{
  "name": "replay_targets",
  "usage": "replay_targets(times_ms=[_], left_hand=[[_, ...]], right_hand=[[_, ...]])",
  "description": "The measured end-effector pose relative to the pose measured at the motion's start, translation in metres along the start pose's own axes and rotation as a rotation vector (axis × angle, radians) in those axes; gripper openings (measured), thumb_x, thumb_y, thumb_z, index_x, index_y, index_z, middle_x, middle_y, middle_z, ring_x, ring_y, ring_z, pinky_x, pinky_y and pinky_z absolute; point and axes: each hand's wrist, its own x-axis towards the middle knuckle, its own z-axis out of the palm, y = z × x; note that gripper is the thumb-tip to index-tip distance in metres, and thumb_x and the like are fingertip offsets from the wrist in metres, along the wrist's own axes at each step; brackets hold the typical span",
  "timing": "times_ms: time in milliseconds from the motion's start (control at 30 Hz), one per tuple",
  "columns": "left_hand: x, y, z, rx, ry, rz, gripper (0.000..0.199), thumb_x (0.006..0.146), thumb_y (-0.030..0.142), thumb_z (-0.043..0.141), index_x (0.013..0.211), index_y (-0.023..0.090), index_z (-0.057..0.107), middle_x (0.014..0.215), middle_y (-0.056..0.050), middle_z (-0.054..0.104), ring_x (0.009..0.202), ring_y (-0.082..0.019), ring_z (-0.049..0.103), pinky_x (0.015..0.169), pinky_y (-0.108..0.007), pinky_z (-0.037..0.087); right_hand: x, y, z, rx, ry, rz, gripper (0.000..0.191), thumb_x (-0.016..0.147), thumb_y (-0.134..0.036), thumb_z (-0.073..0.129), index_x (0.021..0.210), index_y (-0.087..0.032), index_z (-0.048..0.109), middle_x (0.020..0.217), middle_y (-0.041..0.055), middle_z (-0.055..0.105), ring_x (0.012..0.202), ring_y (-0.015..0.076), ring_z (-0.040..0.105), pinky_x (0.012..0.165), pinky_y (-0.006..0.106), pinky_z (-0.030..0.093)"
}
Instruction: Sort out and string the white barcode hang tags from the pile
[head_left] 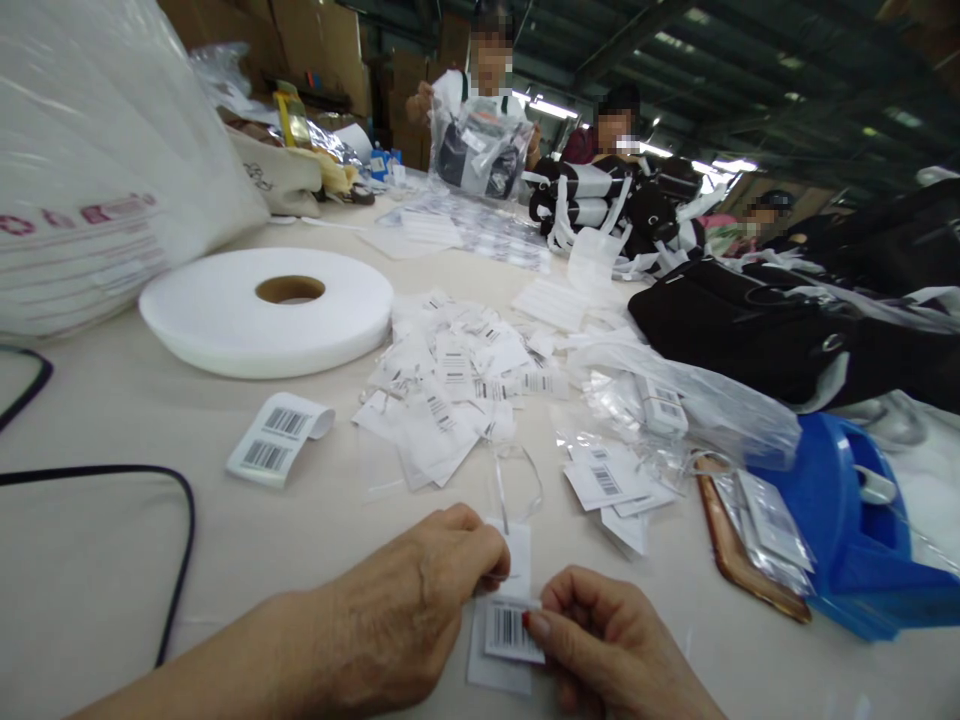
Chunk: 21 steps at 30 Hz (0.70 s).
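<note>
My left hand (pixel 420 600) is closed in a pinch over a white hang tag (pixel 519 552) lying on the table. What its fingertips hold is hidden. A thin string loop (pixel 534 480) runs up from that tag. Between thumb and fingers, my right hand (pixel 600 635) grips a small white barcode label (pixel 508 630). Under the label lies another white piece (pixel 499 676), partly covered. Ahead of my hands spreads a heap of barcode tags (pixel 454 370), many in clear sleeves. A smaller stack of tags (pixel 604 480) sits to the right.
A large white tape roll (pixel 225 300) and a curled barcode sheet (pixel 274 440) lie at left, near a black cable (pixel 187 520). At right are a blue dispenser (pixel 832 520), a brown-edged phone-like item (pixel 731 555) and black bags (pixel 750 320). Co-workers (pixel 487 110) stand across the table.
</note>
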Motion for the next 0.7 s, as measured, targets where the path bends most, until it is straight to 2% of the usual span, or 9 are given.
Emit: replay_targets(times_ms=[100,300,700], left_hand=[[0.003,0.001,-0.003,0.083,-0.017,0.080,0.037,0.060,-0.005,0.041,0.086,0.019,0.047,0.088,-0.003,0.052,0.083,-0.017,0.049,0.077,-0.029,0.043],[0.005,-0.006,0.000,0.069,0.038,0.136,0.027,0.066,0.001,0.041,0.085,0.019,0.046,0.081,-0.001,0.056,0.073,-0.015,0.050,0.070,-0.025,0.042],[0.004,-0.009,0.003,0.073,0.044,0.153,0.032,0.069,0.001,0.038,0.094,0.017,0.048,0.087,-0.005,0.057,0.081,-0.017,0.052,0.077,-0.028,0.043]], right_hand=[[0.000,0.001,0.000,0.003,0.008,-0.002,0.041,0.062,-0.052,0.068,0.061,-0.016,0.049,0.040,-0.0081,0.047,0.034,0.0017,0.035,0.034,0.014,0.022],[0.001,0.002,0.000,0.004,0.010,-0.001,0.043,0.059,-0.055,0.069,0.061,-0.016,0.050,0.040,-0.0077,0.046,0.034,0.0018,0.036,0.034,0.014,0.023],[0.002,-0.001,0.006,-0.002,0.044,-0.013,0.041,0.060,-0.053,0.067,0.059,-0.015,0.050,0.044,-0.0076,0.046,0.033,0.0012,0.036,0.034,0.015,0.021]])
